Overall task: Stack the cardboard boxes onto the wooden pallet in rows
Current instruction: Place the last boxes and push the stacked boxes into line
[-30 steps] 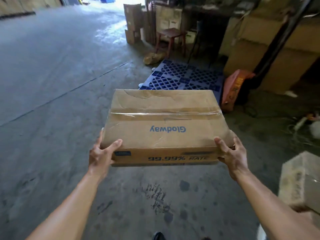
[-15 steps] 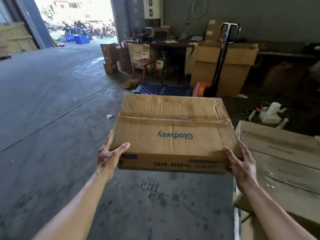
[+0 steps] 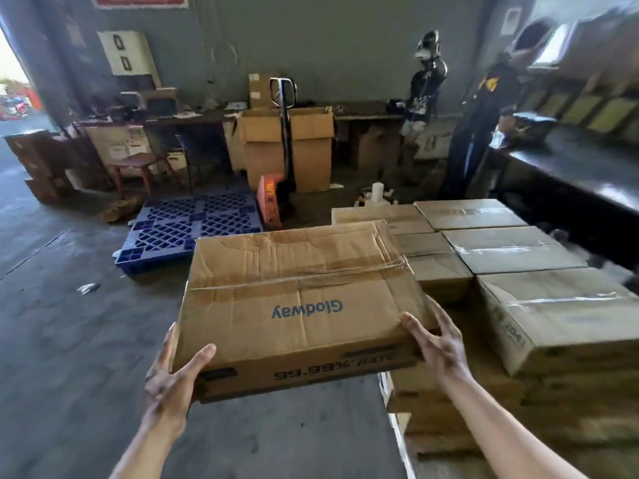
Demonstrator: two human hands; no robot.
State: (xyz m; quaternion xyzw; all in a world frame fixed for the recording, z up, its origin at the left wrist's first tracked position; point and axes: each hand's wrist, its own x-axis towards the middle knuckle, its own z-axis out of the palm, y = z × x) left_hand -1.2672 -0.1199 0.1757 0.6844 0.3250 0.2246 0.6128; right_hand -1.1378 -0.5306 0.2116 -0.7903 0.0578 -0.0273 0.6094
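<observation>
I hold a flat cardboard box (image 3: 297, 299) printed "Glodway" in the air in front of me, tilted slightly down to the right. My left hand (image 3: 169, 385) grips its near left corner, thumb on top. My right hand (image 3: 439, 344) grips the near right corner, thumb on top and fingers spread along the side. To the right stands a stack of taped cardboard boxes (image 3: 511, 250) in rows, its near boxes higher than the left column. The held box overlaps the stack's left edge. The pallet beneath the stack is hidden.
A blue plastic pallet (image 3: 186, 229) lies on the concrete floor ahead on the left. Behind it stand a pallet jack (image 3: 283, 140) and large open cartons (image 3: 287, 157). A person (image 3: 484, 126) stands by a dark counter (image 3: 570, 174) at the right.
My view has swung to the right and the stack of boxes has come fully into sight. The held box now reaches the stack's left edge. Both hands keep the same hold.
</observation>
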